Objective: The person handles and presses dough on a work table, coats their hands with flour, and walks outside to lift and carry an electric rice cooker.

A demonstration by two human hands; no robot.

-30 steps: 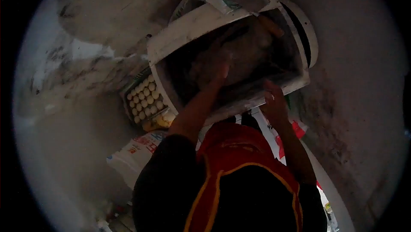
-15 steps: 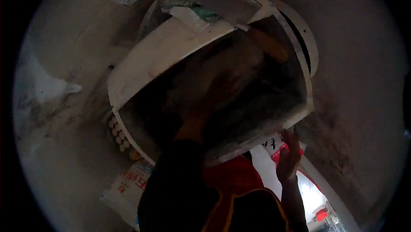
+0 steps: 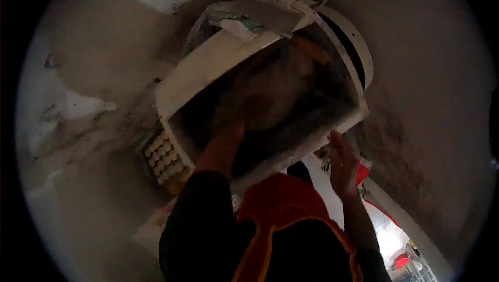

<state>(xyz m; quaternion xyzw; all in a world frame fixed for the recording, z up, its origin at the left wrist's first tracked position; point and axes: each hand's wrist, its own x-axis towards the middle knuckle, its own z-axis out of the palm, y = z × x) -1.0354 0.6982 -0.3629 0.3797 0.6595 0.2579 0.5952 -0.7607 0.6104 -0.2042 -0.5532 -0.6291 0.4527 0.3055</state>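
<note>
A large off-white, box-like container (image 3: pixel 200 76) stands in front of me, its dark interior facing up. My left hand (image 3: pixel 253 109) reaches deep into it, over or against a pale, blurred mass (image 3: pixel 280 82). Darkness and blur hide the left fingers and anything in them. At the container's near right edge, my right hand (image 3: pixel 343 165) has its fingers stretched out, close to the rim and holding nothing visible. An orange-brown, elongated object (image 3: pixel 311 50) lies inside near the far right corner.
A tray of eggs (image 3: pixel 165 160) is left of the container. Grey sheeting (image 3: pixel 270 14) and a green-and-white piece (image 3: pixel 236 24) lie across its far end. Below right are a red-and-white package (image 3: pixel 362 173) and a clear container with a red part (image 3: pixel 400 261).
My left hand has drawn back a little toward me inside the container. My right hand has moved slightly up and left toward the rim. The view has shifted, showing more eggs.
</note>
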